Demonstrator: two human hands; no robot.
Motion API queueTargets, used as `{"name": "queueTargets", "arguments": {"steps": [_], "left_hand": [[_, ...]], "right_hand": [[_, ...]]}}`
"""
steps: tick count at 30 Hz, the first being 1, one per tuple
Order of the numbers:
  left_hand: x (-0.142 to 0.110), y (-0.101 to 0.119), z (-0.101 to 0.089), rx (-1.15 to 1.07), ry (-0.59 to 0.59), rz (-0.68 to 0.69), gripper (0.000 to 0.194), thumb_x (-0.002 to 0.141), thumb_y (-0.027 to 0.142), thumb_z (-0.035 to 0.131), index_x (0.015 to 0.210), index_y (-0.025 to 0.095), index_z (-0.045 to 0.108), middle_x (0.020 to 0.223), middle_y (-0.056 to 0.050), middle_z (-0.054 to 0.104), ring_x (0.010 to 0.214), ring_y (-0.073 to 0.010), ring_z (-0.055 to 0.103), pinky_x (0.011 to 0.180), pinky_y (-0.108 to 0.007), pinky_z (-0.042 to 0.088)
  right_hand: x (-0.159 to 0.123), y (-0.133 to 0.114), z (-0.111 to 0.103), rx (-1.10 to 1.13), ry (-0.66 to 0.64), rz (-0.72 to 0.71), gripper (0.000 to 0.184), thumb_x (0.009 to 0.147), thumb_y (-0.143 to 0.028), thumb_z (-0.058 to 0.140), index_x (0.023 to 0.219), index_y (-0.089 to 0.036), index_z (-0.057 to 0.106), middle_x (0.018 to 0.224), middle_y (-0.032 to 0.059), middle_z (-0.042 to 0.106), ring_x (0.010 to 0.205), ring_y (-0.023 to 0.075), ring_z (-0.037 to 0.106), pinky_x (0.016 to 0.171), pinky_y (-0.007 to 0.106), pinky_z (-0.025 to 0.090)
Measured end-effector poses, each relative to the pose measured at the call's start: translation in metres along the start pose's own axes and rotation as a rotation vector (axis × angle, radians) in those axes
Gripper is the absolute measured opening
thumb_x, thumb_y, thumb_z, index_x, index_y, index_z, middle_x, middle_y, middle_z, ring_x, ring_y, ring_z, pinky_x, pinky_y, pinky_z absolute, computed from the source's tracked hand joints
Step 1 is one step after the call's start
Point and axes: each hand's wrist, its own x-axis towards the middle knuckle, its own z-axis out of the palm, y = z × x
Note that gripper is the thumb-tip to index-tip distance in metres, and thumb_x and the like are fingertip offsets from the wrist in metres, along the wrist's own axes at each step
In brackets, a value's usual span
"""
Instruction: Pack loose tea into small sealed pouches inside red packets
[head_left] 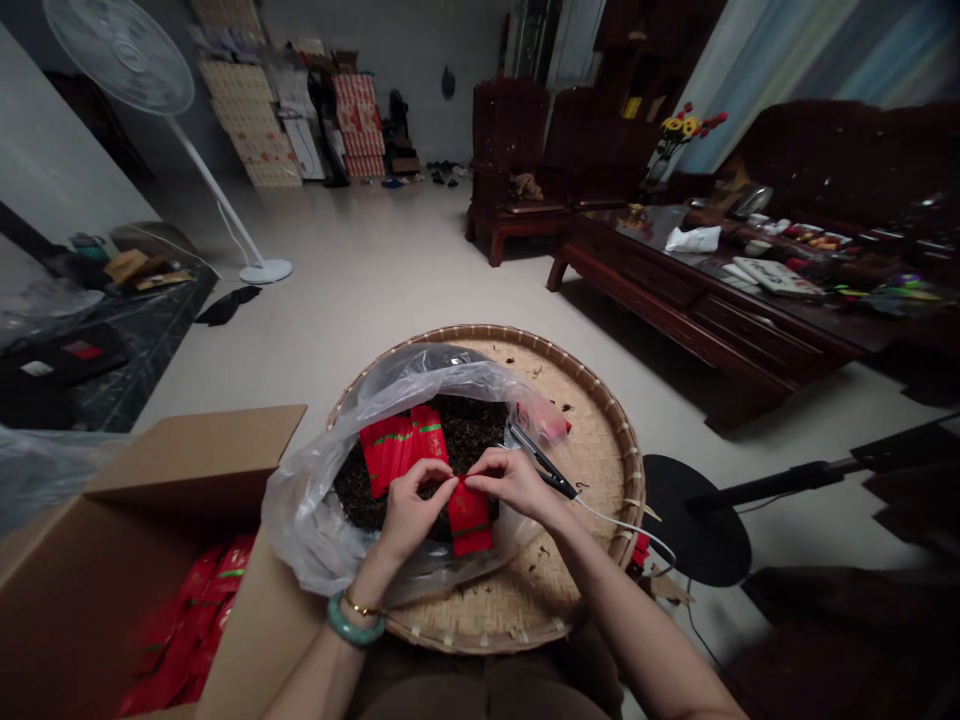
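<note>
Between my two hands hangs a small red packet (470, 518) with a green stripe, pinched at its top edge. My left hand (416, 503), with a jade bangle and gold bracelet on the wrist, grips the left corner. My right hand (517, 482) grips the right corner, fingers closed. Behind them, several more red packets (397, 445) lie overlapped on dark loose tea leaves (476, 425) inside a clear plastic bag (315, 545). A black and silver hand tool with a white cord, perhaps a heat sealer (544, 462), rests at the bag's right edge, near my right hand.
The bag sits on a round woven bamboo tray (600, 420) with scattered leaf bits. At left stands an open cardboard box (195, 450) holding red packets. A black round stand base (697, 520) is at right. Beyond are a white fan (266, 270) and a dark wooden table (675, 275).
</note>
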Motion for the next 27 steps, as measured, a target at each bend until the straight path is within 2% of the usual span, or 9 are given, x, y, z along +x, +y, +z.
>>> {"name": "queueTargets", "arguments": {"steps": [3, 5, 7, 15, 18, 21, 23, 25, 27], "left_hand": [[0.003, -0.003, 0.003, -0.183, -0.07, -0.201, 0.032, 0.071, 0.031, 0.066, 0.097, 0.013, 0.061, 0.067, 0.001, 0.064, 0.063, -0.0125, 0.059, 0.061, -0.023, 0.045], [0.003, -0.005, 0.004, -0.267, -0.185, -0.31, 0.03, 0.068, 0.036, 0.067, 0.085, 0.011, 0.064, 0.063, 0.001, 0.062, 0.059, -0.012, 0.056, 0.057, -0.022, 0.043], [0.003, -0.007, 0.005, -0.315, -0.224, -0.372, 0.031, 0.066, 0.041, 0.069, 0.07, 0.011, 0.063, 0.059, 0.001, 0.061, 0.055, -0.0112, 0.054, 0.054, -0.021, 0.04], [-0.001, -0.006, 0.01, -0.293, -0.118, -0.405, 0.034, 0.061, 0.044, 0.073, 0.061, 0.012, 0.061, 0.054, 0.002, 0.059, 0.051, -0.0098, 0.051, 0.05, -0.02, 0.038], [-0.003, -0.003, 0.012, -0.474, -0.174, -0.478, 0.038, 0.062, 0.046, 0.072, 0.078, 0.013, 0.062, 0.064, 0.0, 0.064, 0.057, -0.0121, 0.058, 0.055, -0.022, 0.044], [-0.005, -0.002, 0.014, -0.68, -0.318, -0.588, 0.047, 0.064, 0.045, 0.073, 0.094, 0.012, 0.06, 0.076, -0.005, 0.068, 0.061, -0.0163, 0.065, 0.062, -0.028, 0.05], [-0.007, -0.004, 0.015, -0.744, -0.38, -0.646, 0.049, 0.06, 0.041, 0.077, 0.094, 0.011, 0.06, 0.081, -0.007, 0.069, 0.063, -0.0185, 0.067, 0.064, -0.031, 0.052], [-0.008, -0.008, 0.017, -0.732, -0.369, -0.672, 0.048, 0.056, 0.036, 0.081, 0.09, 0.01, 0.061, 0.08, -0.008, 0.07, 0.063, -0.0189, 0.068, 0.062, -0.029, 0.053], [-0.008, -0.01, 0.02, -0.704, -0.34, -0.688, 0.045, 0.053, 0.034, 0.082, 0.085, 0.009, 0.062, 0.075, -0.006, 0.07, 0.061, -0.0184, 0.068, 0.06, -0.027, 0.052]], "right_hand": [[0.002, 0.004, 0.003, 0.09, 0.009, 0.057, 0.015, 0.07, -0.031, 0.068, 0.07, -0.016, 0.071, 0.067, 0.002, 0.065, 0.063, 0.0132, 0.058, 0.058, 0.023, 0.043], [0.002, 0.006, 0.004, 0.128, 0.018, 0.083, 0.016, 0.068, -0.032, 0.069, 0.068, -0.015, 0.071, 0.065, 0.0018, 0.065, 0.06, 0.0127, 0.056, 0.056, 0.023, 0.042], [0.002, 0.007, 0.005, 0.16, 0.024, 0.115, 0.018, 0.066, -0.033, 0.07, 0.068, -0.015, 0.07, 0.062, 0.0013, 0.064, 0.056, 0.0116, 0.054, 0.052, 0.022, 0.04], [0.002, 0.01, 0.004, 0.147, -0.089, 0.178, 0.021, 0.066, -0.035, 0.069, 0.063, -0.014, 0.068, 0.049, -0.0028, 0.056, 0.044, 0.0071, 0.044, 0.041, 0.018, 0.031], [0.002, 0.011, 0.006, 0.175, -0.05, 0.178, 0.023, 0.066, -0.037, 0.07, 0.063, -0.014, 0.068, 0.048, -0.0026, 0.056, 0.042, 0.007, 0.044, 0.041, 0.018, 0.032], [0.003, 0.014, 0.011, 0.198, 0.0, 0.18, 0.026, 0.065, -0.04, 0.07, 0.064, -0.014, 0.068, 0.05, -0.0014, 0.059, 0.043, 0.0088, 0.049, 0.041, 0.019, 0.035], [0.003, 0.016, 0.013, 0.201, 0.004, 0.204, 0.027, 0.066, -0.041, 0.069, 0.066, -0.014, 0.068, 0.051, -0.001, 0.06, 0.043, 0.0101, 0.052, 0.04, 0.019, 0.037], [0.003, 0.015, 0.014, 0.167, -0.007, 0.221, 0.026, 0.068, -0.041, 0.067, 0.069, -0.014, 0.068, 0.053, -0.0002, 0.062, 0.044, 0.0108, 0.053, 0.041, 0.02, 0.039], [0.004, 0.012, 0.015, 0.068, -0.018, 0.166, 0.024, 0.072, -0.038, 0.065, 0.074, -0.015, 0.069, 0.062, 0.0013, 0.065, 0.05, 0.011, 0.055, 0.046, 0.02, 0.04]]}}
